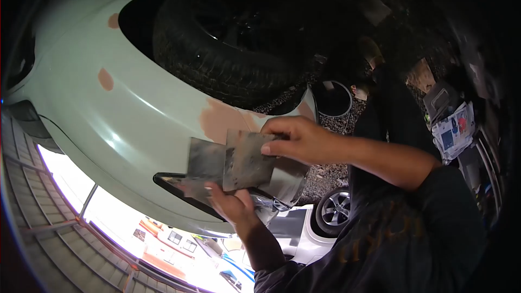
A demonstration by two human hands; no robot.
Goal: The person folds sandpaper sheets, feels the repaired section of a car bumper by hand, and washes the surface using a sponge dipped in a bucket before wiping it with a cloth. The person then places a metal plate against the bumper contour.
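My right hand [296, 140] pinches a square, flat putty spreader [248, 161] between thumb and fingers. Its grey face is smeared and stained. Just below, my left hand [230, 203] is closed around the lower edge of another thin, flat grey plate [206, 158], which the spreader partly overlaps. Pinkish smears show near the left fingertips; the grip itself is partly hidden. Both plates are held close above the pale car body [146, 130], beside its headlight. A pinkish-brown filler patch [216, 119] lies just above them, by the wheel arch. Smaller filler patches [106, 78] dot the fender.
A dark tyre [217, 65] fills the wheel arch. Gravel, a round dark bucket [332, 97] and a stack of printed papers [455, 130] lie to the right. Another car's wheel [334, 209] shows below my hands. The side mirror [27, 119] juts out at far left.
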